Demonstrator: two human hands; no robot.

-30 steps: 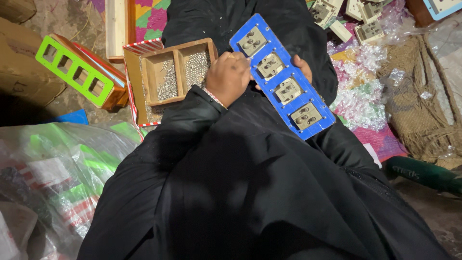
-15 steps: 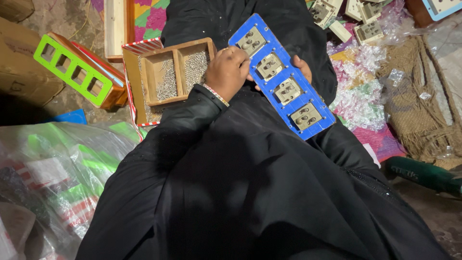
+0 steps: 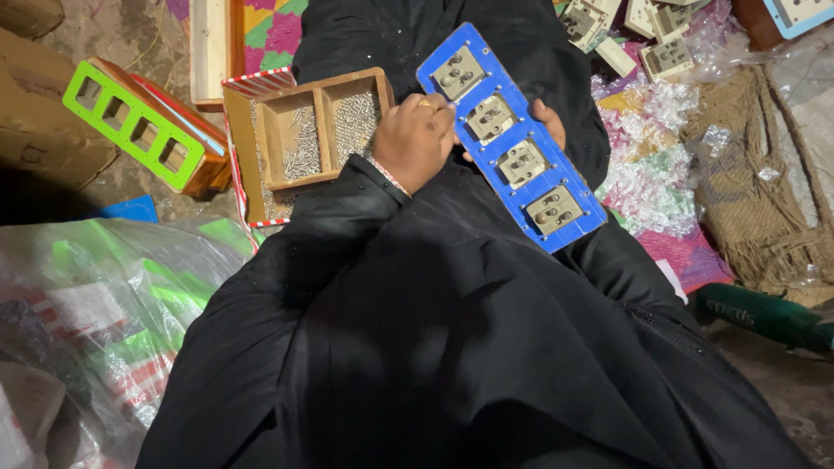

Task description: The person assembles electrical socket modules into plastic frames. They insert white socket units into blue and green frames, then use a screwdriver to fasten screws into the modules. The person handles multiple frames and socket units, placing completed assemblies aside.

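The left hand [image 3: 419,143] grips the blue panel [image 3: 512,139] — 4 sockets. The right hand [image 3: 549,122] closes behind it, beside a wooden screw tray [image 3: 317,130].

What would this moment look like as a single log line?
left hand: on blue socket panel, edge | right hand: mostly hidden behind panel, supporting | wooden screw tray: beside left hand | green frame: on floor

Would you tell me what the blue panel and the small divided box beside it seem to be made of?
Blue panel: probably painted board or plastic; flat, even matte blue. Divided box: unfinished wood, judging by its pale brown grain and thick walls.
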